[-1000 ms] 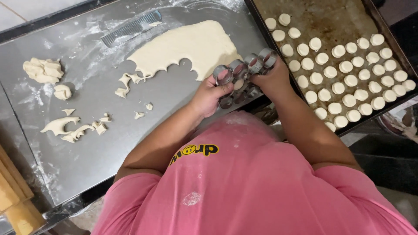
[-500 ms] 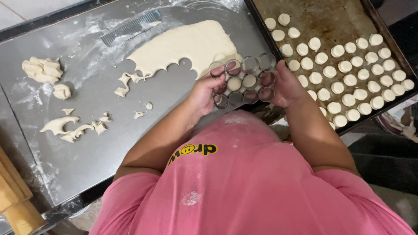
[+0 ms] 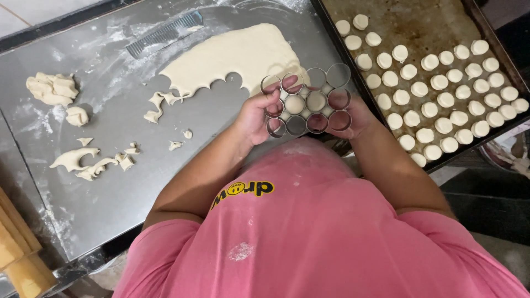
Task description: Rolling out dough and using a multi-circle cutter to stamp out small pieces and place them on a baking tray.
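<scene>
We now hold the cutter (image 3: 307, 102) level between both hands, left hand (image 3: 255, 117) and right hand (image 3: 349, 115), fingers clenched on its rims, lifted off the tray (image 3: 419, 25) side, some rings still holding dough rounds.

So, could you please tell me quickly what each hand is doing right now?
Left hand: closed on the left side of the multi-ring metal cutter.
Right hand: closed on the cutter's right side.

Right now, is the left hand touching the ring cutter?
Touching. The head view shows the left hand gripping the ring cutter at its left edge, fingers over the rings.
</scene>
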